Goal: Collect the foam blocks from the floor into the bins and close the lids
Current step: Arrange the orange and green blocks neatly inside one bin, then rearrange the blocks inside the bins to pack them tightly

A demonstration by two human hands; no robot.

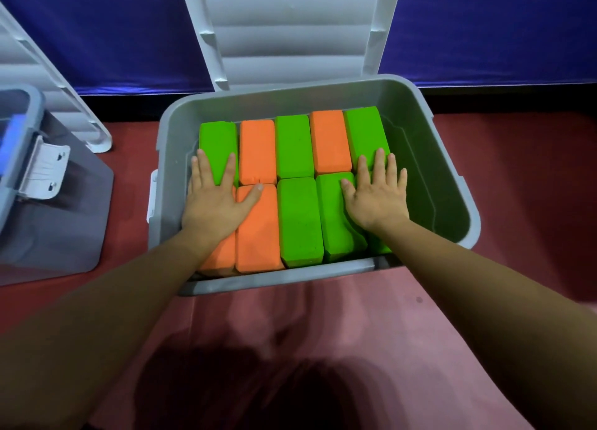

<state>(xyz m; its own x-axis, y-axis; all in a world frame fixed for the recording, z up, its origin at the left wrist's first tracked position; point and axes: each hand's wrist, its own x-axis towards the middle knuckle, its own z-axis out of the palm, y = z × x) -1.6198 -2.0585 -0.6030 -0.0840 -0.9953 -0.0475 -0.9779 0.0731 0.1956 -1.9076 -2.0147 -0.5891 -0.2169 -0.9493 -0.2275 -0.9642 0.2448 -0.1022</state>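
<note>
I'm looking at an indoor room, seemingly a play or storage corner: red carpet (pixel 517 177) covers the floor, a blue drape (pixel 129 32) hangs behind, and a grey storage bin (pixel 403 106) stands near a second bin (pixel 58 203).

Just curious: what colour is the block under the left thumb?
Orange block; head view shows it best.

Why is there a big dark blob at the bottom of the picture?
In the head view the dark blob looks like a blurred shadow, likely cast by the person; the same view's wide lens bends the rim of the grey bin; the foam blocks look sharp.
</note>
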